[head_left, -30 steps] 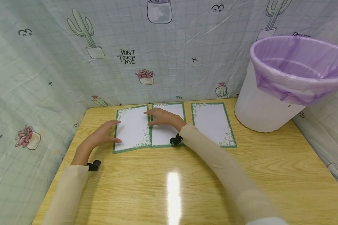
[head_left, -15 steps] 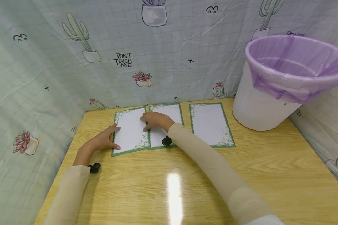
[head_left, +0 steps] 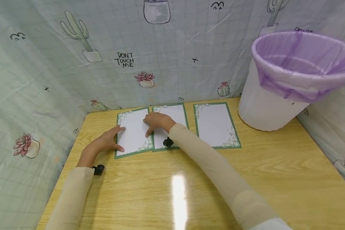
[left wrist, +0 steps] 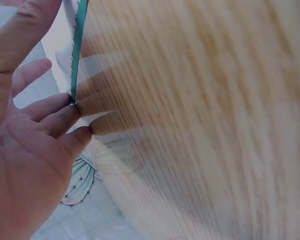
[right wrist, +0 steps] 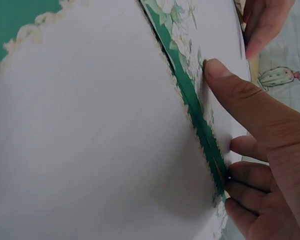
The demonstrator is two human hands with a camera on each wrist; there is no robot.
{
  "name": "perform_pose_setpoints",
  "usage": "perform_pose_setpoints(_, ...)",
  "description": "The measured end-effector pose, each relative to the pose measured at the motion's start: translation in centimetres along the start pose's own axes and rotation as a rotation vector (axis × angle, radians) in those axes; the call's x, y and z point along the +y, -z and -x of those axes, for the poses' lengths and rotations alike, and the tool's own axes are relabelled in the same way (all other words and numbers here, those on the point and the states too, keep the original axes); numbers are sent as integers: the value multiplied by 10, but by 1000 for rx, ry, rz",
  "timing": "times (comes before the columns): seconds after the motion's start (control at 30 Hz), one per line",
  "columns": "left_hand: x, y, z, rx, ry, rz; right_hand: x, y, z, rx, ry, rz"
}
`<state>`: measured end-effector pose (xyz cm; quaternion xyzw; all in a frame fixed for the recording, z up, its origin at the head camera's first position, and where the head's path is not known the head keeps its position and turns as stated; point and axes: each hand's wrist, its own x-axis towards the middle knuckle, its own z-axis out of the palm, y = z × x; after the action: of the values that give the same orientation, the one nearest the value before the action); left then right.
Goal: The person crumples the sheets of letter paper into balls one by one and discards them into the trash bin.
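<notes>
Three white paper sheets with green floral borders lie in a row at the back of the table. My left hand [head_left: 104, 140] touches the left edge of the left sheet [head_left: 133, 132], thumb and fingers spread apart. At that sheet's right edge, my right hand [head_left: 159, 121] rests with its fingertips down and its thumb on the floral border, as the right wrist view shows. Its palm and sleeve cover part of the middle sheet [head_left: 174, 111]. The right sheet [head_left: 214, 124] lies apart, untouched. In the left wrist view, the fingertips meet the green paper edge [left wrist: 78, 45].
A white bin [head_left: 264, 108] lined with a purple bag [head_left: 299, 83] stands at the back right of the wooden table [head_left: 138, 191]. Cactus-print cloth [head_left: 172, 64] hangs behind the table and along its sides.
Both hands have come down onto the left sheet's edges, the right hand moving slightly left and lower. The sheets look almost unmoved; the head view has shifted a little.
</notes>
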<state>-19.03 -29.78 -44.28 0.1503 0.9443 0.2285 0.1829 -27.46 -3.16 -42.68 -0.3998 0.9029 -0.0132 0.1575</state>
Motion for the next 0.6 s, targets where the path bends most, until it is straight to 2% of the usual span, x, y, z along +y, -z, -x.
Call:
perform_pose_setpoints(0.13,0,1,0,-3,5,-24,-3,-2,-2,-11,-40,-33)
perform_pose_setpoints(0.27,-2,0,4,5,7,-38,-7,-4,-6,-11,-33,-30)
perform_pose_setpoints(0.6,2,1,-1,61,-56,-96,-9,-2,-5,-17,-99,-38)
